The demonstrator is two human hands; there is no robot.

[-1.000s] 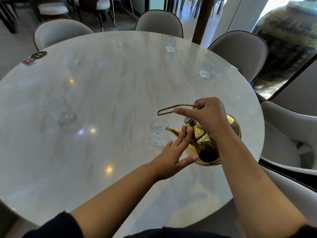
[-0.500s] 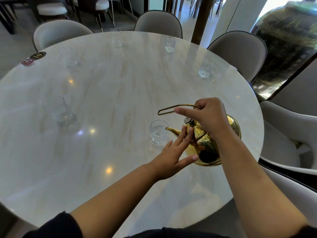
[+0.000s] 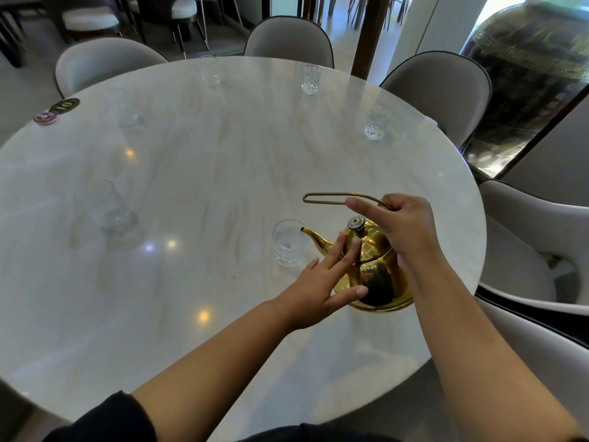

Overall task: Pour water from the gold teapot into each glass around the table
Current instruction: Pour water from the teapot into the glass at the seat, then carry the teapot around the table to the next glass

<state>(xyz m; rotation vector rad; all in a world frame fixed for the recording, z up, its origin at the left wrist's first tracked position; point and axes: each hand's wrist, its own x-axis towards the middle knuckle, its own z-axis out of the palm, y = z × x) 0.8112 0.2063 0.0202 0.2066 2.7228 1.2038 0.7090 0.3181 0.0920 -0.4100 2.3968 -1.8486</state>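
The gold teapot is tilted with its spout over the rim of the nearest glass, which holds some water. My right hand grips the thin wire handle from above, index finger stretched out. My left hand presses straight fingers against the teapot's lid and side. Other glasses stand around the round marble table: one at the left, one at the far left, two at the far edge and one at the right.
Two round coasters lie at the table's far left edge. Grey upholstered chairs ring the table, two close on the right. A large dark ornate vessel stands behind glass at the far right.
The teapot's spout has risen to the rim of the nearest glass and the pot has tipped a little further. Both hands keep their hold.
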